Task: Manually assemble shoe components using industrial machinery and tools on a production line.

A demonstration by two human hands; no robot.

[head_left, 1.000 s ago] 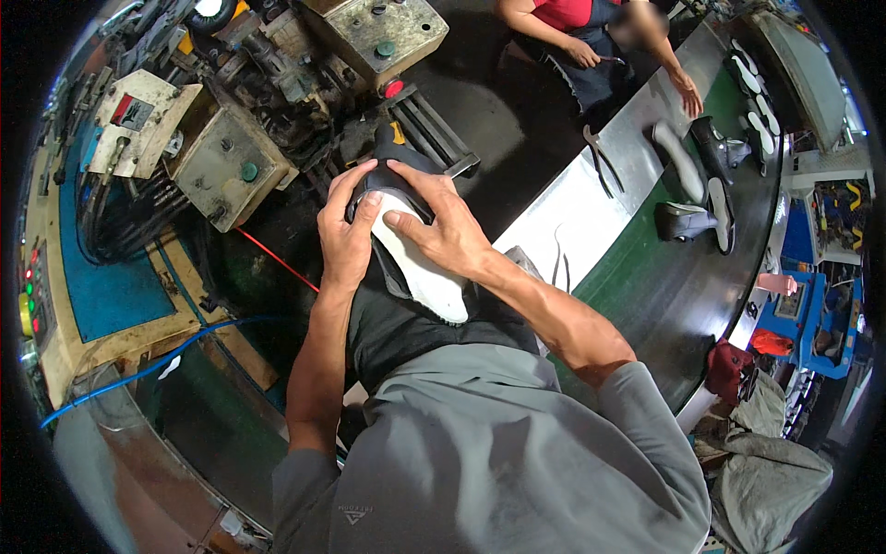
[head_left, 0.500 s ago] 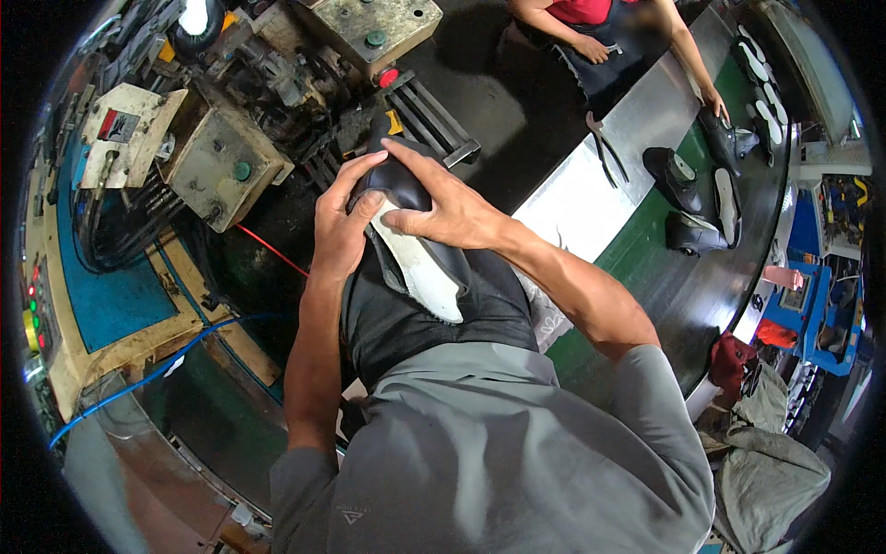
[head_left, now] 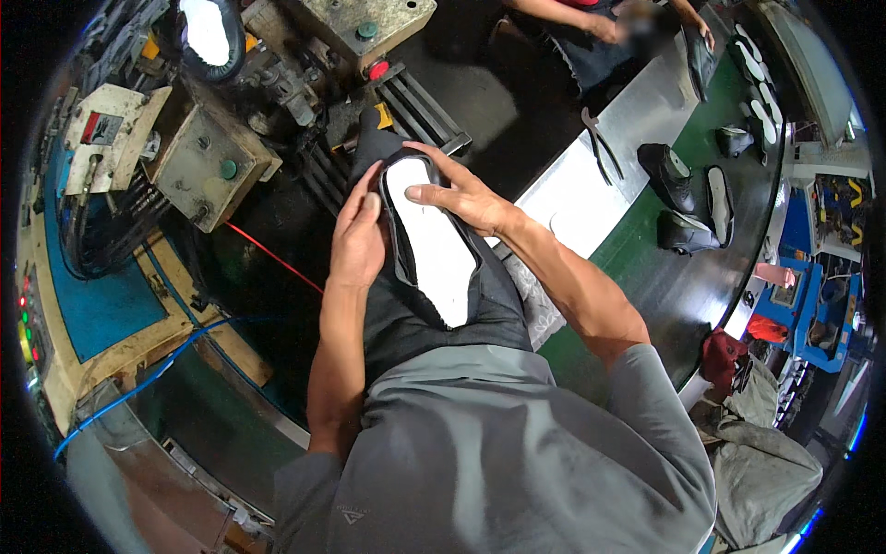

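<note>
A black shoe upper with a white insole board (head_left: 434,240) on its underside rests bottom up over my lap. My left hand (head_left: 358,242) lies along its left side, fingers curled round the edge and the thumb raised beside the rim. On the other side my right hand (head_left: 464,197) grips the upper, with its thumb pressed on the white board near the toe. The fingers of both hands go partly out of sight under the shoe.
Left stands a machine with a control box (head_left: 210,166), and another white-bottomed shoe (head_left: 205,37) is up on it. At right, a conveyor (head_left: 614,295) carries several shoe uppers beside pincers (head_left: 600,148) on a metal ledge. Across it a co-worker's hand (head_left: 699,28) holds a dark upper.
The shoe has turned in my hands, so its white underside now faces up fully. My left hand has slid down its side. The co-worker has lifted a shoe from the conveyor.
</note>
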